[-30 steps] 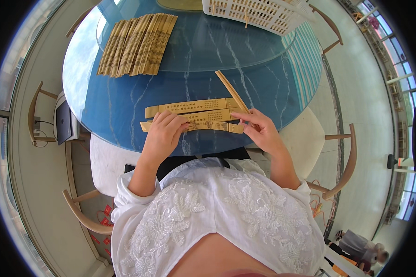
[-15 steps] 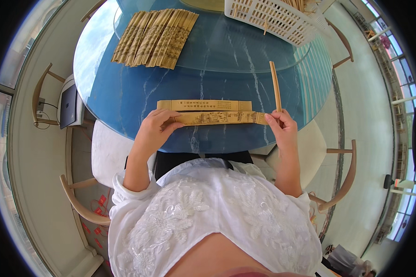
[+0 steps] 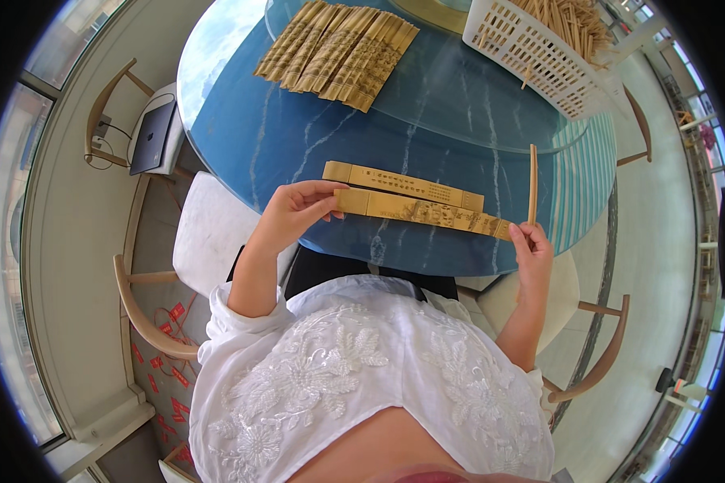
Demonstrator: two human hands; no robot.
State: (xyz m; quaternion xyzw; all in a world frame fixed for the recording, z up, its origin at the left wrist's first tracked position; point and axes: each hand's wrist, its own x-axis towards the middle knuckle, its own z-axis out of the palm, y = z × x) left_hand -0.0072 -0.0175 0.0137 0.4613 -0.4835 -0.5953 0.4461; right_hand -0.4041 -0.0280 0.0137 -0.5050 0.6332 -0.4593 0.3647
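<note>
A long tan printed paper chopstick sleeve [image 3: 424,212] stretches between my hands above the near edge of the table. My left hand [image 3: 296,211] pinches its left end between thumb and fingers. At the other end, my right hand [image 3: 534,251] grips the sleeve's tip together with chopsticks [image 3: 533,183], which point up and away from me. Whether these sticks touch the sleeve's opening is hidden by the fingers. Just beyond the held sleeve, a second sleeve [image 3: 404,183] lies on the blue tabletop, partly overlapped by it in view.
Many sleeves [image 3: 338,52] lie in an overlapping row at the far left of the blue marbled table [image 3: 282,161]. A white perforated basket [image 3: 528,60] heaped with chopsticks [image 3: 568,22] stands far right. Chairs surround the table; one on the left holds a laptop [image 3: 151,138].
The view has turned, so the table and its things appear shifted right and tilted. Both hands keep their hold on the sleeve, which now slants down to the right. The chopsticks look more upright.
</note>
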